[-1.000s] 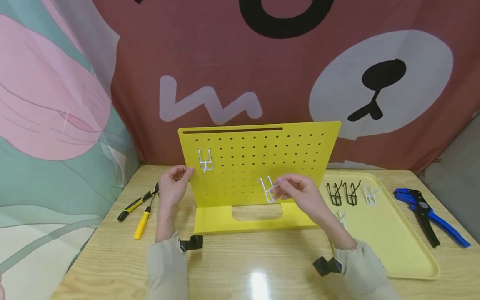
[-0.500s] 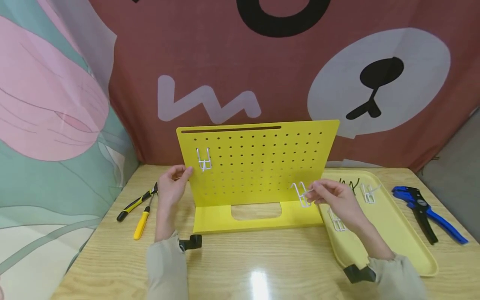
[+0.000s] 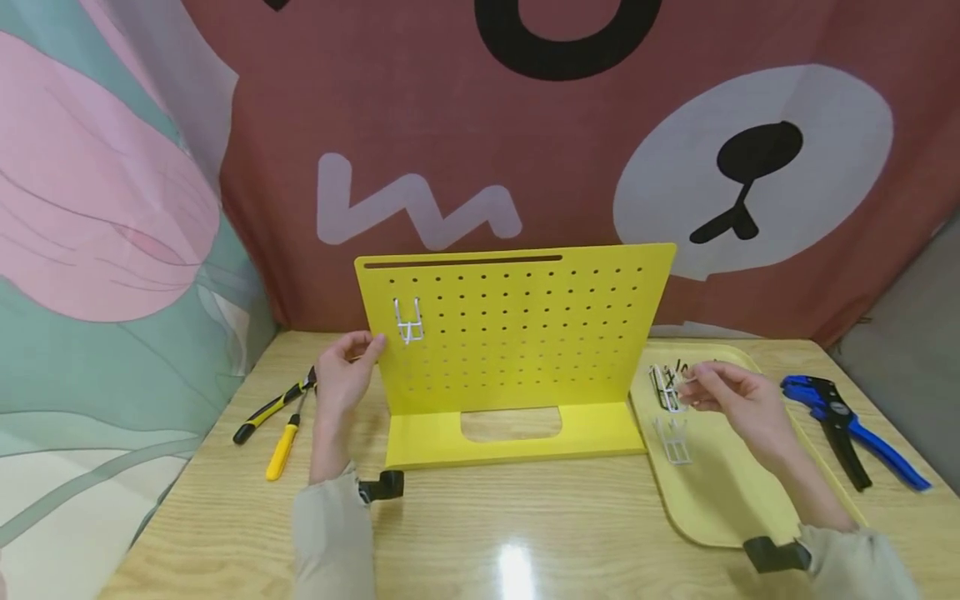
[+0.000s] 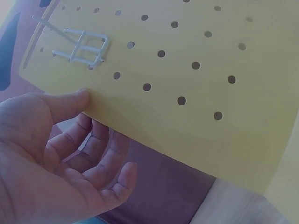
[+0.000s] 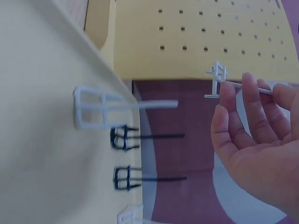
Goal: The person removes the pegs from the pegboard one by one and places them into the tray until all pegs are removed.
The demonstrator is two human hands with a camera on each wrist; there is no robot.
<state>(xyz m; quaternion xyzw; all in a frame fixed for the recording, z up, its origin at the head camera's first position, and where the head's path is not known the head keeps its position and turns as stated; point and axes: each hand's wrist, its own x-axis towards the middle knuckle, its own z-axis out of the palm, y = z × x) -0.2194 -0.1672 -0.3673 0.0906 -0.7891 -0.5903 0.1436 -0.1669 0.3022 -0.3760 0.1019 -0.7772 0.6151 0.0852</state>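
Note:
A yellow pegboard (image 3: 510,392) stands upright on the table, with one white wire hook (image 3: 409,325) fixed near its upper left corner. My left hand (image 3: 345,371) grips the board's left edge, thumb on the front and fingers behind. Over the tray, my right hand (image 3: 750,412) pinches another white wire hook (image 5: 217,77) by its long prong, frame pointing left. Below it in the pale yellow tray (image 3: 720,508) lies a white hook (image 3: 677,448). Two black hooks (image 5: 125,137) also show in the right wrist view, with part of another white hook (image 5: 130,215).
To the left on the wooden table (image 3: 465,533) lie black-and-yellow pliers (image 3: 266,410) and a yellow-handled screwdriver (image 3: 282,450). Blue-and-black wire strippers (image 3: 855,429) sit right of the tray. A patterned cloth (image 3: 420,108) hangs close behind the board.
My right hand has carried the white hook from in front of the board rightwards to above the tray. My left hand keeps its grip on the board's edge.

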